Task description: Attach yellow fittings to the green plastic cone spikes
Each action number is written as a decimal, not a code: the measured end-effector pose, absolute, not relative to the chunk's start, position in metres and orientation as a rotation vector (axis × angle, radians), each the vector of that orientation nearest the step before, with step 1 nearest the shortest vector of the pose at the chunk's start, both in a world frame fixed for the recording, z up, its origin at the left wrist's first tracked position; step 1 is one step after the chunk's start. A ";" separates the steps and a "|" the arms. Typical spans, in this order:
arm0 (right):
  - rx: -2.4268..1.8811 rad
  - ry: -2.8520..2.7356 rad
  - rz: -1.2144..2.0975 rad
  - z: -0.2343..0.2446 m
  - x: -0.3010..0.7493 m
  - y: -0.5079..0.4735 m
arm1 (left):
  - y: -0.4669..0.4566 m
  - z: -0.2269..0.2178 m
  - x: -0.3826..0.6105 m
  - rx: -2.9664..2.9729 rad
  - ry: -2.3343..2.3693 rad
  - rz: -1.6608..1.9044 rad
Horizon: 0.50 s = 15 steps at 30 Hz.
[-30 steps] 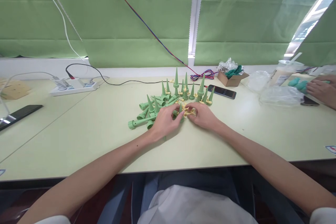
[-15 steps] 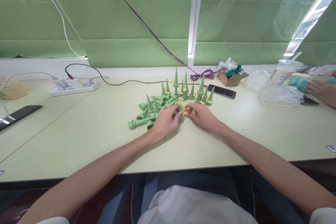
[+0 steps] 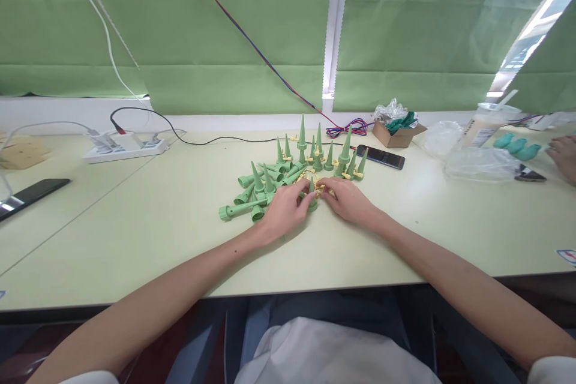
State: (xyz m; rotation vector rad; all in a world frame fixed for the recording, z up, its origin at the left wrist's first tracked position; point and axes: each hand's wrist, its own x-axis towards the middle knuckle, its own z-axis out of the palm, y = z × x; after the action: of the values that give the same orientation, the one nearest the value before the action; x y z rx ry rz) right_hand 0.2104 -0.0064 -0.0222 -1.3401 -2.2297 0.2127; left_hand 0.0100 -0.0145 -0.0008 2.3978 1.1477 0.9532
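My left hand (image 3: 288, 209) is closed round an upright green plastic spike (image 3: 312, 203), a cone on a round base, with thumb and fingers on its sides. Close by on the right, the fingertips of my right hand (image 3: 348, 199) are pinched together against the spike's side, on what looks like a small yellow plastic valve (image 3: 319, 192), mostly hidden. Loose yellow pieces (image 3: 304, 177) lie just behind both hands. Several green tubes with ridged caps (image 3: 240, 210) are piled left of my left hand. Behind stand several upright green spikes (image 3: 345, 150), some with yellow valves fitted.
A phone (image 3: 382, 157) and a small cardboard box (image 3: 396, 137) sit behind on the right. Farther right are a plastic cup (image 3: 483, 126), clear bags (image 3: 481, 165), teal pieces (image 3: 516, 145) and a co-worker's hand (image 3: 564, 156). Left are a power strip (image 3: 126, 150) and another phone (image 3: 33, 197).
My right hand has shifted slightly left, closer to the spike, which my left hand still holds. The co-worker's hand has drawn away right from the teal pieces.
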 end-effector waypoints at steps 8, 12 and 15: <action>-1.311 -2.153 0.223 -0.023 0.210 -0.006 | -0.011 -0.004 0.008 2.408 1.145 0.943; -1.278 -2.071 0.260 -0.020 0.207 -0.007 | -0.011 -0.004 0.008 2.389 1.142 0.934; -1.246 -1.984 0.283 -0.015 0.205 -0.009 | -0.013 -0.001 0.009 2.351 1.146 0.961</action>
State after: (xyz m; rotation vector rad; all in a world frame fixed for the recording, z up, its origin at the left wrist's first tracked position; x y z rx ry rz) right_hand 0.2049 -0.0091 -0.0147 -1.2457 -1.9838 0.2829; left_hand 0.0089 -0.0127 -0.0014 2.3509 1.1457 0.9613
